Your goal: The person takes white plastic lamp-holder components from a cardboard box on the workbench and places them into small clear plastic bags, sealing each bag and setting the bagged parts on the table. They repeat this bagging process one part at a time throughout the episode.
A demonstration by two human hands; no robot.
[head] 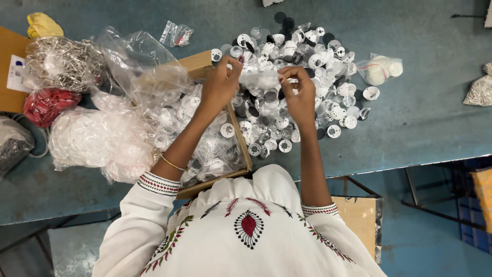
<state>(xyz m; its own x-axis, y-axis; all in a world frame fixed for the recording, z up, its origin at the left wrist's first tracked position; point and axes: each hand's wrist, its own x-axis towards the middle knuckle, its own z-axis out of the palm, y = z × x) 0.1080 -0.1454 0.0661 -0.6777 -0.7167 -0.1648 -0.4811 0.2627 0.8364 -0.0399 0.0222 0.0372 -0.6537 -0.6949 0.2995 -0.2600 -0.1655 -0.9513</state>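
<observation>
Both my hands are raised over a blue-grey table [420, 123]. My left hand [221, 82] and my right hand [300, 95] pinch the two ends of a small clear plastic bag [260, 78] holding small white parts. Under the hands lies a heap of several small round white plastic parts and black mesh discs [302, 56]. A shallow cardboard box [241, 134] with filled clear bags sits below my left forearm.
At left lie clear bags of white parts [84, 138], a red-filled bag [43, 105], a bag of shiny metal pieces [61, 61] and a yellow cloth [43, 24]. A small bag of white discs [382, 69] sits at right. The table's near edge runs below the heap.
</observation>
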